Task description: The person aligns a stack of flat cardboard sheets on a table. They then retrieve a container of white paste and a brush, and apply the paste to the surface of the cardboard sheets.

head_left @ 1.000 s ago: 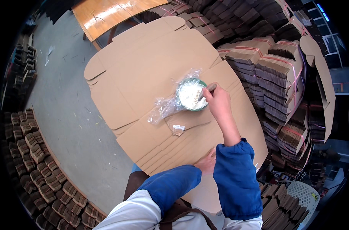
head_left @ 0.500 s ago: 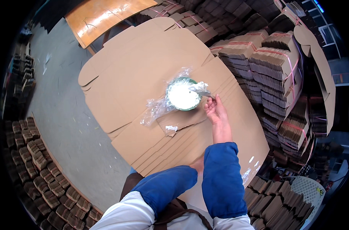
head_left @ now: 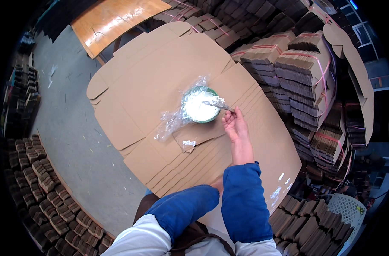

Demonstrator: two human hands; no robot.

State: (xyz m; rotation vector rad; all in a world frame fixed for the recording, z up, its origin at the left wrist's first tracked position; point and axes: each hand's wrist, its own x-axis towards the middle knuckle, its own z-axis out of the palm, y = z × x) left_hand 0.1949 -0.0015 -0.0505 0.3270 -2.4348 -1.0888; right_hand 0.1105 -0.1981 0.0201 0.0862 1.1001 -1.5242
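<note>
A green-rimmed bowl (head_left: 214,92) of glossy white paste (head_left: 197,107) stands on flat brown cardboard sheets (head_left: 160,64), with crumpled clear plastic film (head_left: 171,123) around it. My right hand (head_left: 236,123) is closed on the end of a thin grey spatula (head_left: 225,107), right of the bowl. The spatula's far end rests in the paste. Only a bit of my left hand (head_left: 219,184) shows, by the near part of the cardboard beside my right sleeve; its fingers are hidden. A torn cardboard scrap (head_left: 201,137) with a white smear lies just below the bowl.
Tall strapped stacks of cardboard (head_left: 299,77) rise at the right. More bundles (head_left: 53,192) cover the floor at the left. An orange-brown table (head_left: 117,19) stands at the far left, and a pale perforated basket (head_left: 346,209) at the lower right.
The spatula, which held a lump of white paste over the bowl's right rim, now dips into the paste. My right hand has shifted slightly left.
</note>
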